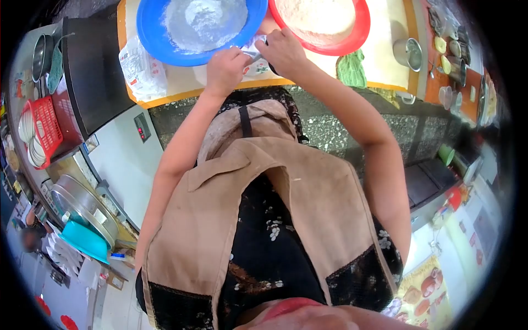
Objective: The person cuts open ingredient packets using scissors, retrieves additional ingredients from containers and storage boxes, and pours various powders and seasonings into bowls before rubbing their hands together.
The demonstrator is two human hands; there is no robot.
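My left hand and my right hand are close together at the near edge of the table, both with curled fingers. A small greyish thing shows between them, too small to name; a dark strip lies along my right hand. Just beyond my left hand stands a blue basin with white powder in it. A red basin of pale, cream-coloured powder is beyond my right hand. Part of a printed plastic bag shows under my hands.
A white plastic bag lies left of the blue basin. To the right are a green cloth and a metal cup. A black-topped cabinet and a red basket of dishes stand at the left.
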